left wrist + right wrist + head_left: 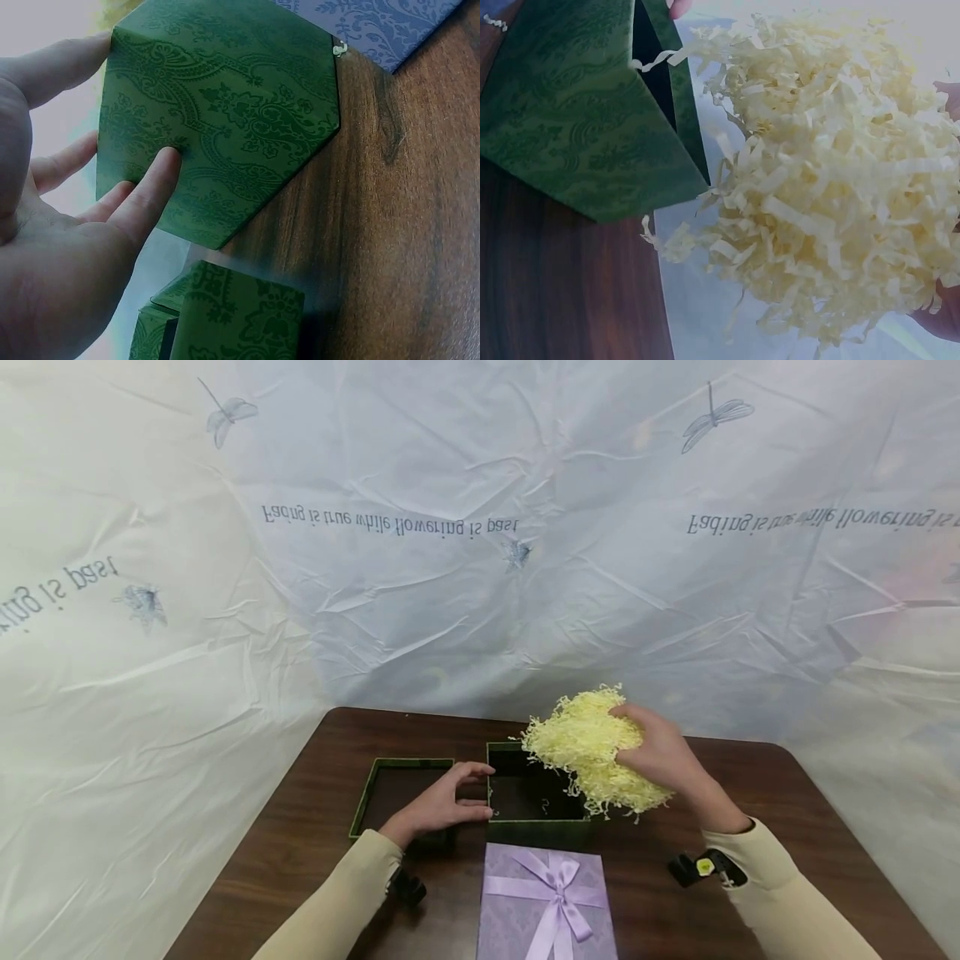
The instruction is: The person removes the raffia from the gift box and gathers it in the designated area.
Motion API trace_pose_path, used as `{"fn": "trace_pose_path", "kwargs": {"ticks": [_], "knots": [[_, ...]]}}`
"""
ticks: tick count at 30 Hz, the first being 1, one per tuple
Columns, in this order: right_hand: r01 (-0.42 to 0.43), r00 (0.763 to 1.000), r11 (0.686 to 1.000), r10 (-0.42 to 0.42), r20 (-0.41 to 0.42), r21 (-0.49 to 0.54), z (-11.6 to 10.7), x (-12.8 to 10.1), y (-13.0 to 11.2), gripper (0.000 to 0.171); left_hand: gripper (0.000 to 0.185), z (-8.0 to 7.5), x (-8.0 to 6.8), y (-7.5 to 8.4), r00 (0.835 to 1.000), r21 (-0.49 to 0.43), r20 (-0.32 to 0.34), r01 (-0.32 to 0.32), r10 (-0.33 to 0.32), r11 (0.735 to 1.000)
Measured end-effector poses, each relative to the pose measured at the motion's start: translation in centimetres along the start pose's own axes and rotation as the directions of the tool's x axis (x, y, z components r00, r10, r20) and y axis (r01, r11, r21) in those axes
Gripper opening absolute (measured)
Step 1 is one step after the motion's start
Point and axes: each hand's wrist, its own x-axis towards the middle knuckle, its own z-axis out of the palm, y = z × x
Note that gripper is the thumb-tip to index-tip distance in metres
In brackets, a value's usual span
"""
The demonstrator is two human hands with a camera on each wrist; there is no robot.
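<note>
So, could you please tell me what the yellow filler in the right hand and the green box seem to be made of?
The yellow filler looks like shredded paper: thin, matte, crinkled strips that hang loose. The green box seems to be stiff card covered in matte paper printed with a paisley pattern; its walls stand straight with crisp folded edges.

Only readable text is on the white plastic backdrop sheet point(480, 568) hung behind the table, and it's mirrored: "Fading is true while flowering is past". It shows in full near the middle, gets cut off at the right edge, and only "...is past" shows at the left edge.
</note>
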Motion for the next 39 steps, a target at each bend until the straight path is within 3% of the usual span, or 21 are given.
{"fn": "trace_pose_path", "kwargs": {"ticks": [26, 39], "knots": [[-0.134, 0.989, 0.99, 0.131, -0.072, -0.036, -1.3, -2.6, 3.3, 0.071, 0.06, 0.2, -0.2, 0.3, 1.0, 0.025, -0.01, 0.019, -0.018, 1.0], [-0.247, 0.969, 0.968, 0.246, -0.033, -0.041, -1.7, -4.7, 5.7, 0.065, 0.062, 0.1, 0.0, 0.0, 1.0, 0.025, -0.004, 0.019, -0.019, 1.0]]}}
